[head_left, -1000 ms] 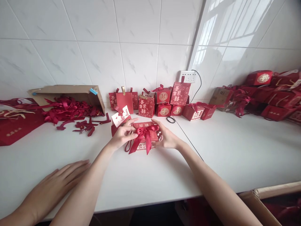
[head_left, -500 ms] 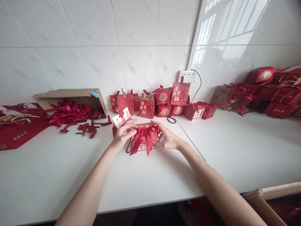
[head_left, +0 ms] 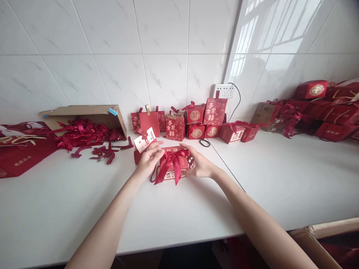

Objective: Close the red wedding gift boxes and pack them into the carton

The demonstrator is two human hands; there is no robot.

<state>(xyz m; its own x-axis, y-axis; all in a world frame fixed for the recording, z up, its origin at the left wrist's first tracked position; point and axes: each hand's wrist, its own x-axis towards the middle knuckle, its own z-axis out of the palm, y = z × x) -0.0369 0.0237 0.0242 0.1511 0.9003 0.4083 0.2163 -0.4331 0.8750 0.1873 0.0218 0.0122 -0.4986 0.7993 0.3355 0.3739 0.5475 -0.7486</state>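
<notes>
A red gift box with gold and white lettering sits on the table, a shiny red ribbon bow across its front. My left hand is at the box's upper left, thumb and index finger pinched at the left end of the bow. Around the right side of the box curves my right hand, thumb low and fingers at the top edge. A dark red cord loops out at the lower left. Just behind my left hand stands another red box with a white printed card.
Several red gift boxes line the tiled wall. A cardboard box spills red ribbons at left, near red bags. More red boxes are piled at right. A black ring lies behind my right hand; an open carton is below right.
My left thumb and index finger have drawn together at the bow's left end. My right hand and the box stay in place.
</notes>
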